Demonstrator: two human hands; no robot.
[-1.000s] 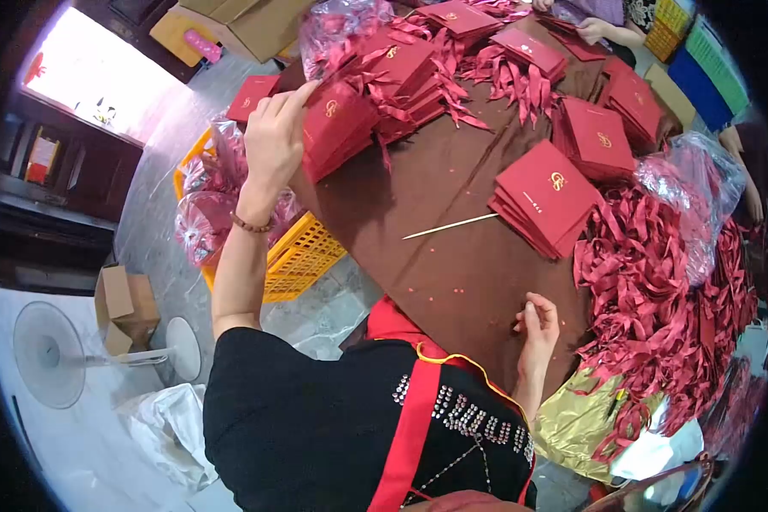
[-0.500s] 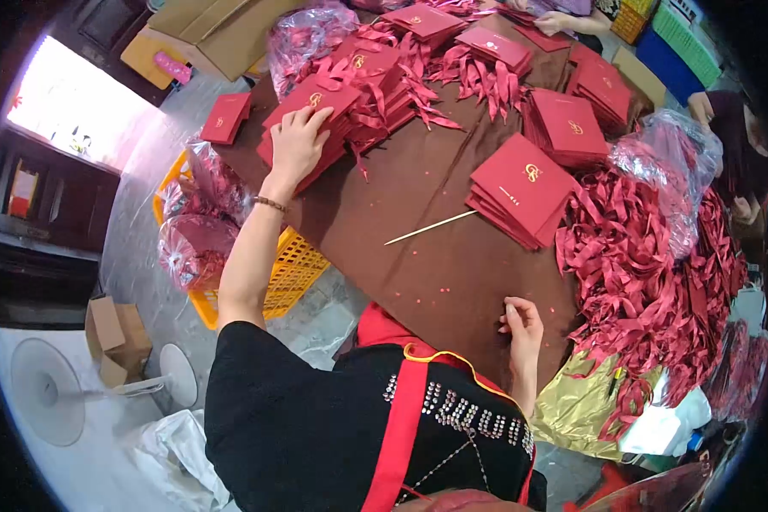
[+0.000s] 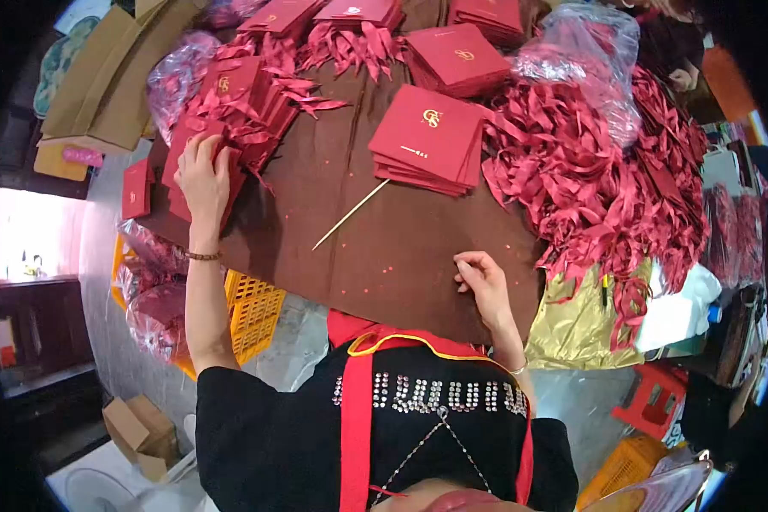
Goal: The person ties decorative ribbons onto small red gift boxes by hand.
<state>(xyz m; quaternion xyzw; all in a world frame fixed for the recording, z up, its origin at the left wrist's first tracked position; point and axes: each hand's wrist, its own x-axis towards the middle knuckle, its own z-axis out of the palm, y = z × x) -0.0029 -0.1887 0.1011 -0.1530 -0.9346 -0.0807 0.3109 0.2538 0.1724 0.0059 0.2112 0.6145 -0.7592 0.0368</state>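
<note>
My left hand [image 3: 203,177], wearing a bead bracelet, lies on the top of a stack of flat red gift bags [image 3: 179,141] at the table's left, its fingers spread over the upper one. Red ribbons trail from the bags behind it. Over the near part of the table hangs my right hand [image 3: 485,288], fingers loosely curled and apart, with nothing visible in them. Ahead of it sits another stack of red bags [image 3: 427,132] with a gold monogram. A thin wooden stick [image 3: 350,215] pokes out from this stack's near corner.
A big heap of red ribbons [image 3: 572,162] covers the table's right side, with clear plastic [image 3: 580,51] on it. A yellow crate [image 3: 256,316] stands below left. A cardboard box [image 3: 115,77] is at far left. Another person's hand [image 3: 683,78] shows far right.
The view has turned, so the table's things appear further left and higher. My left hand stays on the left stack, its fingers now more bent. My right hand remains loosely curled over the table.
</note>
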